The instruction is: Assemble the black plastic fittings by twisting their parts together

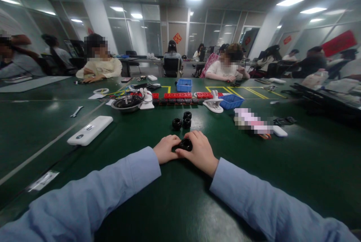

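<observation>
A small black ring-shaped piece that looks like a toy tyre (185,144) is low over the green table between my hands. My right hand (199,152) curls around its right side, with the thumb across the near edge. From the left, my left hand (167,149) closes in on the same tyre, its fingertips at the rim and partly hidden. Just beyond my fingers stand three more black tyres: one on the left (176,123), one on the right (187,123), and another behind it (187,115).
A white power bank (90,130) and a wrench (76,111) lie to the left. Across the middle run a metal bowl (126,109), red blocks (177,96), a white clip stand (213,103) and a blue bin (231,101). A phone-like pink item (254,121) lies right. People sit opposite.
</observation>
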Motion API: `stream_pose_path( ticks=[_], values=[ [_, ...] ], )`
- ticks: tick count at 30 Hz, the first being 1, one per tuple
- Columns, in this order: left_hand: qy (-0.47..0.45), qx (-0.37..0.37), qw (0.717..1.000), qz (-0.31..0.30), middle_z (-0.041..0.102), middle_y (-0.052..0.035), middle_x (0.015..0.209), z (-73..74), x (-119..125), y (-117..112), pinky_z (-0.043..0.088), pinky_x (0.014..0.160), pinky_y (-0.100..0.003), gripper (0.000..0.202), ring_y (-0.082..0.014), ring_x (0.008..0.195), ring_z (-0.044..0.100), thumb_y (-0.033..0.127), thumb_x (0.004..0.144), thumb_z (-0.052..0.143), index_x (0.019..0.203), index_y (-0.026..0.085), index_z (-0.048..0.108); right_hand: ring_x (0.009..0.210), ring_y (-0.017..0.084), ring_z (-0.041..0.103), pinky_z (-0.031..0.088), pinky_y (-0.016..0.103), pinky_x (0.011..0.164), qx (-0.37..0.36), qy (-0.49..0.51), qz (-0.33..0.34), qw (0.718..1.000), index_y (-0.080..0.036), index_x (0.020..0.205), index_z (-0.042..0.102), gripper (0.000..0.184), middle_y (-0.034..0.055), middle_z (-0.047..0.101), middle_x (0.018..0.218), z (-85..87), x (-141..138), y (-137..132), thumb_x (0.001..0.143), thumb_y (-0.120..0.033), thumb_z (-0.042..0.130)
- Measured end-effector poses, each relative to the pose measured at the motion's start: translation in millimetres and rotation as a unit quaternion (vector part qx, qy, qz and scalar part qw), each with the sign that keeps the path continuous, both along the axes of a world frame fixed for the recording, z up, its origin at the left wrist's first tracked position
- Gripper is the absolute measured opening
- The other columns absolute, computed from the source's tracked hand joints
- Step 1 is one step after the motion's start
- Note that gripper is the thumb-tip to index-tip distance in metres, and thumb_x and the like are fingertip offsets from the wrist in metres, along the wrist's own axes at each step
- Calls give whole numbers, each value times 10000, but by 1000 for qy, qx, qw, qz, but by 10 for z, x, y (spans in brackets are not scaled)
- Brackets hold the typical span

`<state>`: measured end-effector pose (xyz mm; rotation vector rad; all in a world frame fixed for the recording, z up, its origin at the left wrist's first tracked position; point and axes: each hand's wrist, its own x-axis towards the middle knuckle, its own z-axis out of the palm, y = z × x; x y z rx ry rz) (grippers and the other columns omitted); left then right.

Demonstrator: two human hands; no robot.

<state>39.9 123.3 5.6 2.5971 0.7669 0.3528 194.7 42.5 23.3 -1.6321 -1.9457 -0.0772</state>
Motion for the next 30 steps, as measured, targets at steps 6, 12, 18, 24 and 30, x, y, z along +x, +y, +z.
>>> stream_pose_path(
  ticks=[6, 12, 18, 24, 30],
  values=[
    [-4, -1, 1000, 2, 568, -64, 1011, -5, -1, -2, 407, 853, -382, 296, -228, 926, 501, 392, 747, 624, 934, 163, 621, 856, 195, 474, 389, 316, 749, -1, 6, 24, 1000, -170, 915, 565, 322, 45, 562, 904, -4, 18, 1, 693, -350, 711],
    [0, 4, 1000, 3, 569, -66, 1015, 2, 1, -9, 410, 857, -377, 270, -225, 930, 507, 363, 740, 625, 915, 157, 616, 867, 194, 467, 385, 317, 759, -6, 3, 56, 998, -160, 922, 575, 252, 41, 581, 901, 9, 28, -8, 725, -277, 679],
    [3, 9, 1000, 2, 569, -62, 1011, -10, 0, 0, 413, 857, -367, 219, -222, 938, 507, 303, 731, 621, 897, 161, 610, 858, 192, 452, 379, 309, 760, -16, -3, 84, 996, -160, 922, 583, 213, 48, 593, 910, 30, 38, -33, 730, -222, 651],
    [1, 17, 1000, 5, 571, -63, 987, -34, 6, 12, 417, 852, -372, 257, -224, 932, 512, 308, 735, 625, 940, 155, 601, 851, 192, 443, 372, 316, 785, -26, -16, 114, 993, -146, 978, 585, 244, 60, 601, 941, 62, 16, -55, 735, -164, 579],
    [1, 22, 1000, -5, 575, -51, 1009, -48, -3, 27, 413, 868, -362, 327, -218, 942, 514, 323, 733, 643, 1020, 178, 584, 821, 184, 424, 354, 324, 790, -31, -32, 120, 992, -141, 983, 581, 271, 56, 608, 960, 86, -12, -85, 723, -116, 509]
  ],
)
